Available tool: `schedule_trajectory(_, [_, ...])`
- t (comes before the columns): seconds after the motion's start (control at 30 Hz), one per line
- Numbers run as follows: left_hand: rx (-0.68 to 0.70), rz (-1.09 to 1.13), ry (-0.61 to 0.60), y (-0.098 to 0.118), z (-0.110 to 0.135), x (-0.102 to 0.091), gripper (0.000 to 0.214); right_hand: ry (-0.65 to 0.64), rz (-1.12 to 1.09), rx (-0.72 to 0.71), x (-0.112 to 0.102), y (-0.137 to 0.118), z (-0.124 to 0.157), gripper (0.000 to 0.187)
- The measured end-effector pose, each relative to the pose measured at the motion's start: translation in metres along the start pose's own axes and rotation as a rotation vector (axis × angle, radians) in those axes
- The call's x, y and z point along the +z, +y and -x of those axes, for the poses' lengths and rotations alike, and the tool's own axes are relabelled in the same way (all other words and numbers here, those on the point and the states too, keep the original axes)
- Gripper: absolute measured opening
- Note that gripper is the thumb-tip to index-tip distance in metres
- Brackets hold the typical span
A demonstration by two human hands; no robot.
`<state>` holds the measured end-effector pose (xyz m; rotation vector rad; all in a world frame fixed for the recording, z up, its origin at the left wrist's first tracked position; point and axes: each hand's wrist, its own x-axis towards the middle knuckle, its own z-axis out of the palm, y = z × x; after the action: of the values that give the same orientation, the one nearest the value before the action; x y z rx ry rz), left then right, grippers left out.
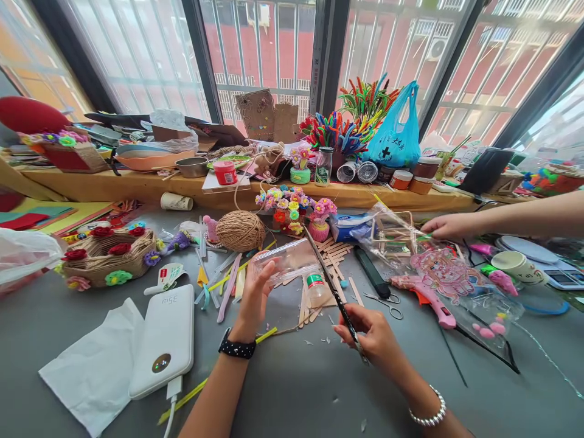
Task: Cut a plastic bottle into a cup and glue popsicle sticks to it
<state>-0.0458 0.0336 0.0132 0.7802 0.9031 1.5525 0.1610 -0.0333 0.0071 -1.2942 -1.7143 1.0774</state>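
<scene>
My left hand (256,294) grips a clear plastic sheet (287,260) and holds it up over the grey table (296,389). My right hand (370,336) is closed on a pair of long black scissors (329,283), whose blades slant up to the sheet's right edge. Wooden craft sticks (335,252) and a small bottle with a green label (316,287) lie just beyond my hands. Bits of cut plastic are scattered on the table below.
Another person's hand (444,226) reaches in from the right to clear bags (392,234). A white power bank (164,340), a twine ball (240,230), a woven basket with flowers (107,255), a pink glue gun (429,298), small scissors (385,302) and a shelf (137,185) crowd round.
</scene>
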Motion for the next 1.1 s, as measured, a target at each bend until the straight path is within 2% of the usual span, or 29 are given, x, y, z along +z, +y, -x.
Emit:
schedule_trajectory(0.1, [-0.016,0.080,-0.005,0.001,-0.001,0.000,0.035,0.030,-0.069,0.000,-0.001,0.001,-0.001,0.021])
schedule_trajectory(0.2, [-0.101,0.253,0.011,0.005,-0.003,-0.002,0.031,0.075,-0.142,0.012,-0.002,0.005,-0.002,0.022])
schedule_trajectory(0.3, [-0.210,0.398,0.017,0.008,-0.004,-0.005,0.039,0.115,-0.191,0.036,-0.003,0.007,-0.004,0.024])
schedule_trajectory(0.4, [-0.278,0.479,-0.050,0.011,-0.004,-0.007,0.047,0.152,-0.205,0.046,-0.004,0.009,-0.005,0.024])
schedule_trajectory(0.5, [-0.342,0.534,-0.077,0.013,-0.003,-0.009,0.057,0.132,-0.188,0.049,-0.005,0.010,-0.005,0.026])
schedule_trajectory(0.6, [-0.365,0.564,-0.048,0.016,-0.003,-0.011,0.063,0.098,-0.116,0.026,-0.006,0.010,-0.005,0.026])
schedule_trajectory(0.7, [-0.323,0.614,-0.037,0.022,-0.004,-0.014,0.065,0.132,0.165,-0.070,-0.004,0.009,-0.002,0.023])
schedule_trajectory(0.83, [-0.177,0.736,-0.129,0.030,-0.004,-0.020,0.068,0.128,0.570,-0.230,0.004,0.005,0.004,0.016])
schedule_trajectory(0.97, [-0.055,0.739,-0.198,0.034,-0.002,-0.025,0.069,-0.015,0.724,-0.229,0.017,-0.001,0.008,0.007])
schedule_trajectory(1.1, [-0.014,0.687,-0.165,0.035,-0.003,-0.026,0.069,-0.168,0.803,-0.162,0.033,-0.006,0.006,0.009])
